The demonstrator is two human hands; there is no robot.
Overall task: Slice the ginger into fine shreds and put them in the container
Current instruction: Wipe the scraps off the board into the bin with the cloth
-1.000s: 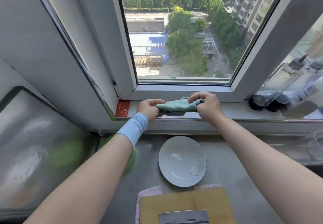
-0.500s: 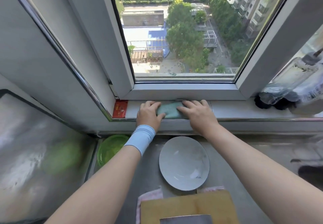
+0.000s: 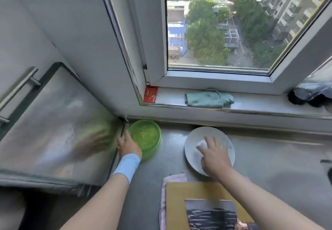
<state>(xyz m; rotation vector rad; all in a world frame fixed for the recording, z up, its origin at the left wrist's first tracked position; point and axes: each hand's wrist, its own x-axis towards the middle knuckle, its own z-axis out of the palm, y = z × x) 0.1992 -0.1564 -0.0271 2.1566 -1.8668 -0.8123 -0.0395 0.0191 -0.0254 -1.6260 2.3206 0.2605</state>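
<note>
Two hands are resting on one worktop (image 3: pixel 269 158), at one green container (image 3: pixel 147 136) and one white plate (image 3: pixel 228 150).

Nearest, one cutting board (image 3: pixel 179 202) is lying on one pink cloth (image 3: pixel 172 177), with one cleaver blade (image 3: pixel 212 213) lying flat on it. Beyond, the right hand (image 3: pixel 213 156) is laying spread fingers on the plate, its grip open and holding nothing. The left hand (image 3: pixel 128 146), wearing one blue wristband (image 3: pixel 127 165), is touching the container's left side in the worktop's back-left corner; blur is hiding its grip. On the sill, one teal cloth (image 3: pixel 206 98) and one red card (image 3: pixel 150 94) are lying, the card's print unreadable.

Folded teal cloth (image 3: pixel 206 99) on windowsill (image 3: pixel 260 103), red card (image 3: pixel 150 94) at its left end
</note>
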